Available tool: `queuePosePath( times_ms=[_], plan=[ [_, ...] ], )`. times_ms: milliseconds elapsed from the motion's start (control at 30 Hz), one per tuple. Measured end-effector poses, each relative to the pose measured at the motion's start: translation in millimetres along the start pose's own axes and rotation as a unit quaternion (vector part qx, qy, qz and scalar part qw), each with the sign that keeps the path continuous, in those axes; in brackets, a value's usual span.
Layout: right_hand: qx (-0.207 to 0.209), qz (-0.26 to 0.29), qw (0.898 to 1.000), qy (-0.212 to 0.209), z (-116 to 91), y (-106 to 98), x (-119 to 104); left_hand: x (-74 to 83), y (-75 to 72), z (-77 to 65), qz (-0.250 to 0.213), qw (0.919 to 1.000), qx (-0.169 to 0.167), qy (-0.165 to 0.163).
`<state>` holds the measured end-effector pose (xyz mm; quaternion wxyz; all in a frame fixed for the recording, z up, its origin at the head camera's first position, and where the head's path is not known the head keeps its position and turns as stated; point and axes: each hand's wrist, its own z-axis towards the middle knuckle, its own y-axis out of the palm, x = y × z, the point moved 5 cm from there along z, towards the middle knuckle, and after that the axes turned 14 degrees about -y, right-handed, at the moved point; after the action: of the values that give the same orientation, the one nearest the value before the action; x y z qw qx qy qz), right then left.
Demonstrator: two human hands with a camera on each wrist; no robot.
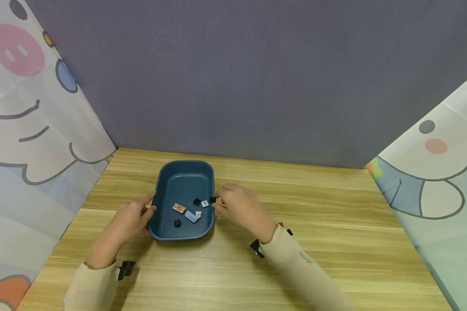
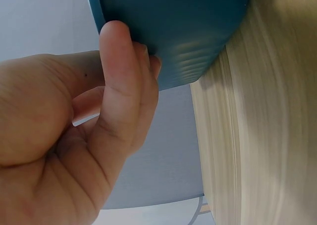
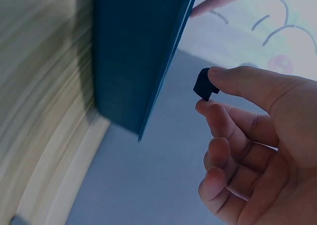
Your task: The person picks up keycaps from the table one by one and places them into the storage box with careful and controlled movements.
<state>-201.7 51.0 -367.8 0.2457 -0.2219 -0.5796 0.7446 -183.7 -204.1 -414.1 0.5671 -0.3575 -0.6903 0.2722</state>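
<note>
A blue plastic bin stands on the wooden table, left of the middle. My left hand holds its left side; in the left wrist view, fingers lie against the bin's outer wall near the rim. Above the right rim, my right hand pinches a small black keycap between thumb and fingertip. On the bin floor lie a black keycap, a white keycap, another small white piece, a light blue piece, an orange-brown patterned piece and a small black piece.
A grey panel rises behind the table. Printed cartoon cloth hangs at the left and right. Small black and red parts show by the right sleeve; a black part is at the left wrist.
</note>
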Motion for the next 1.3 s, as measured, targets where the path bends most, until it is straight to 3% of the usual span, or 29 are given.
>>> queuePosePath(
  times_ms=[300, 800, 1033, 1300],
  plan=[
    [0.007, 0.010, 0.999, -0.040, 8, 6, -16, 0.0, 0.3, -0.1, 0.005, 0.9999, 0.003, 0.009],
    [0.011, 0.026, 0.999, -0.023, 1, 4, -8, 3.5, -2.3, -2.0, 0.010, 0.9999, 0.000, 0.009],
    [0.027, 0.008, 1.000, -0.008, -11, 2, 7, 2.6, -0.6, -0.1, 0.008, 1.0000, -0.006, 0.001],
    [0.017, -0.012, 0.999, 0.026, -39, 0, 29, 1.4, -0.6, -0.4, 0.005, 1.0000, -0.004, -0.002]
  ],
)
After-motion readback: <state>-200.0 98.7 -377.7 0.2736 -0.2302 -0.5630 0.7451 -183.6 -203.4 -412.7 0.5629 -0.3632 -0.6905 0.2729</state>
